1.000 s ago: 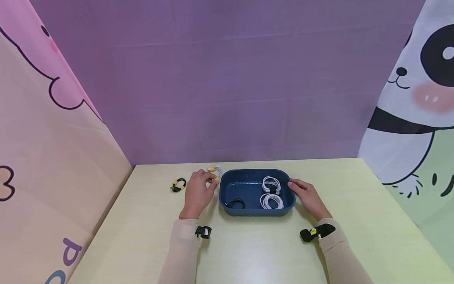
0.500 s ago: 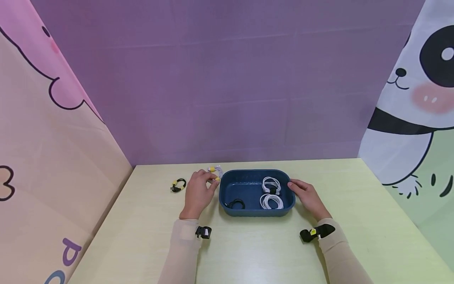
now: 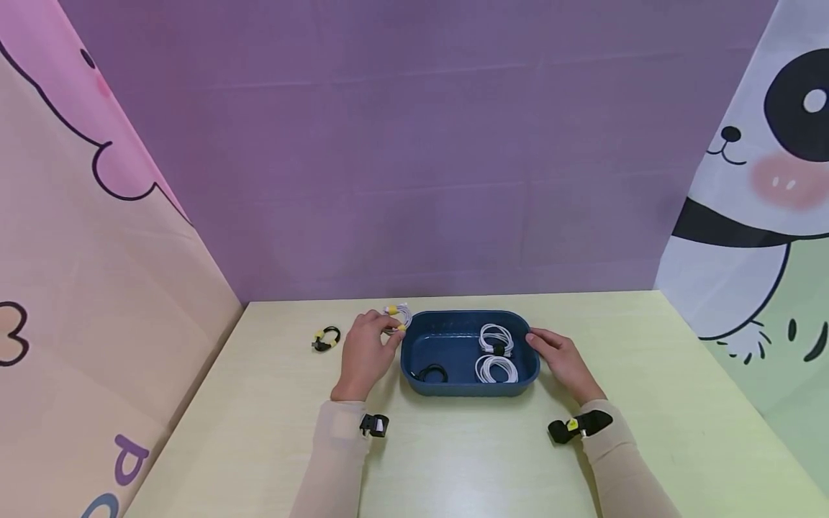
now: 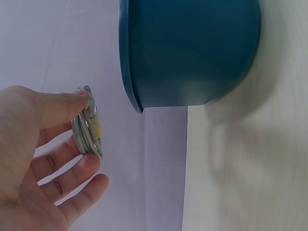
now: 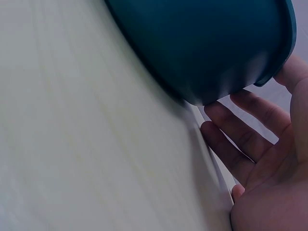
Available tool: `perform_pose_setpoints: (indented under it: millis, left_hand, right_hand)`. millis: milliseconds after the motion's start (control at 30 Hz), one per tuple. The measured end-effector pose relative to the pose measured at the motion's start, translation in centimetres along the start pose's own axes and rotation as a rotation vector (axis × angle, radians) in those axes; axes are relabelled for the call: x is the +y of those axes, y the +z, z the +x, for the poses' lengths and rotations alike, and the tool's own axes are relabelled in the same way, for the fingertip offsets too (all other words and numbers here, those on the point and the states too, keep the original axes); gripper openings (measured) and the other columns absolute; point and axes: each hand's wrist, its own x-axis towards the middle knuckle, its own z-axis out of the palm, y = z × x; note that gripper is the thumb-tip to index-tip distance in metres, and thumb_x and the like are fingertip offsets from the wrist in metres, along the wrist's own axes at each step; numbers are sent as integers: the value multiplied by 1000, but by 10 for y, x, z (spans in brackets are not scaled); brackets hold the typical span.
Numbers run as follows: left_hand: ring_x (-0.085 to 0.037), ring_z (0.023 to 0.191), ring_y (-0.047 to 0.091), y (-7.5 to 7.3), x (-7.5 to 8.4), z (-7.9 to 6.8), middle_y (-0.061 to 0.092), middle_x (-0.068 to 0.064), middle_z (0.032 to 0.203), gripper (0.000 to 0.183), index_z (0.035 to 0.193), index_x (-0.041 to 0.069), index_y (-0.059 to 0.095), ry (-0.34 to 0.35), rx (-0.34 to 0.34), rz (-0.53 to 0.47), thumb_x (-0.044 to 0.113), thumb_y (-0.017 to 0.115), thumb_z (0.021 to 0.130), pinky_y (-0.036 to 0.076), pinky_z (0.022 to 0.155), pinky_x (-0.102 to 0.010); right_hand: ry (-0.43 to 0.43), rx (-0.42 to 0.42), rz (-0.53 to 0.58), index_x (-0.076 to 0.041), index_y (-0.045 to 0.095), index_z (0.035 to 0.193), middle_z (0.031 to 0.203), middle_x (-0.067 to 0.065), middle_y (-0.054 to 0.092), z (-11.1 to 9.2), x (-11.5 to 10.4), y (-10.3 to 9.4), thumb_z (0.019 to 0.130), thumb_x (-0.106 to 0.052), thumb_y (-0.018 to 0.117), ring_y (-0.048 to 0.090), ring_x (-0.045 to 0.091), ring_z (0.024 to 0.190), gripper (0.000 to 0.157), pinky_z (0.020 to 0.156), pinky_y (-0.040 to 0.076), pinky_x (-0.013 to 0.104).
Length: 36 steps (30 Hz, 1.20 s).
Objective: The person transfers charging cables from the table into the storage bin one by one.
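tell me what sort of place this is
Probably a makeshift recording booth: a creased purple backdrop straight ahead, a cartoon panda print to the right, and a black camera on each wrist.

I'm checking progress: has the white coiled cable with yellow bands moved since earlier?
Yes, the cable moved slightly right, toward the stationary blue rectangular plastic bin.

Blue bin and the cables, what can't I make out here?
Blue bin, left wrist view: cut off by the top edge; its wall hides the inside.
Held cable, head view: the left hand covers part.
Black cable outside the bin, head view: plug type too small to tell.
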Motion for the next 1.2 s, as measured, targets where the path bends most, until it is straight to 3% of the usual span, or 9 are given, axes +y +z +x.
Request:
perform_pose_setpoints:
  millis: [1200]
  left_hand:
    - [-23,97,62,7,2,1,71,-4,101,18,107,11,79,20,-15,18,22,78,91,55,81,-41]
  right_hand:
    - [-8,11,1,-2,52,148,155,21,49,2,1,1,104,-48,55,38,41,149,64,122,27,59]
